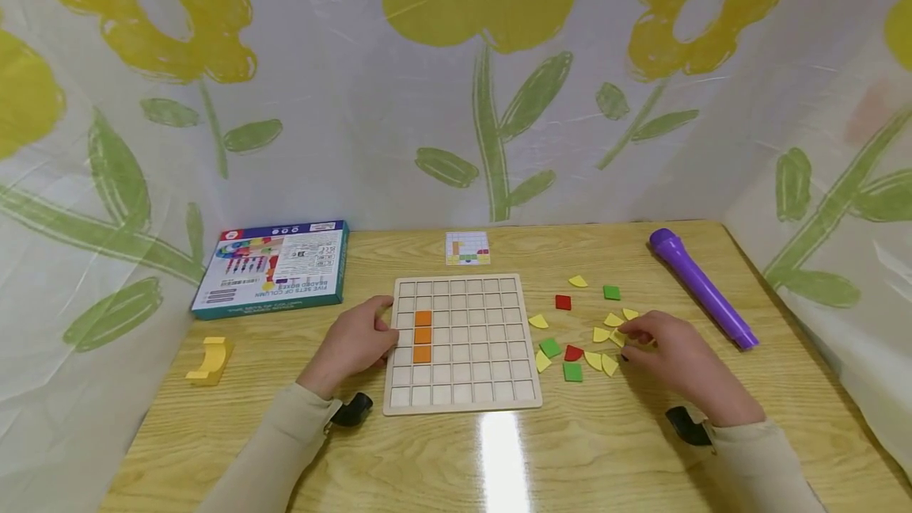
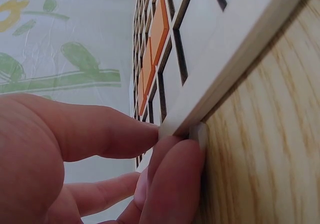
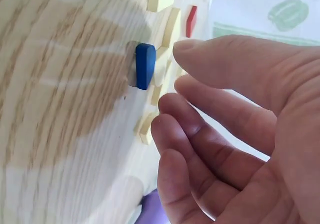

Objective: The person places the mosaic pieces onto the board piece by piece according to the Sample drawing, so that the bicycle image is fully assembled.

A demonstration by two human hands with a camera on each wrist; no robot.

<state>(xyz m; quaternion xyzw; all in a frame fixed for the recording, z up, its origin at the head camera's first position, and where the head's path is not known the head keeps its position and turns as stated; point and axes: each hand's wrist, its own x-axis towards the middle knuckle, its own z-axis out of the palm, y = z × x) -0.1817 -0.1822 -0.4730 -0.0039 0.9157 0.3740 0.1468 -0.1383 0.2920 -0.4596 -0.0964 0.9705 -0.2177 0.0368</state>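
Note:
A wooden grid board [image 1: 463, 413] lies flat on the table, with three orange squares [image 1: 423, 336] stacked in its second column. My left hand [image 1: 356, 341] pinches the board's left edge between thumb and fingers; the left wrist view shows the thumb [image 2: 115, 134] at the rim and fingertips below it. On the right, my right hand [image 1: 673, 359] hovers at a cluster of yellow quarter-circle pieces [image 1: 593, 360]. Its thumb and fingers are apart with nothing seen between them. A blue piece [image 3: 145, 67] lies close to the fingertips in the right wrist view, mostly hidden in the head view.
Green squares [image 1: 573, 372] and red pieces [image 1: 563, 302] lie scattered right of the board. Behind it is a small pattern card [image 1: 467, 248]. A purple microphone-shaped object [image 1: 701, 287] is far right. To the left are a flat box [image 1: 271, 269] and a curved yellow block [image 1: 211, 361].

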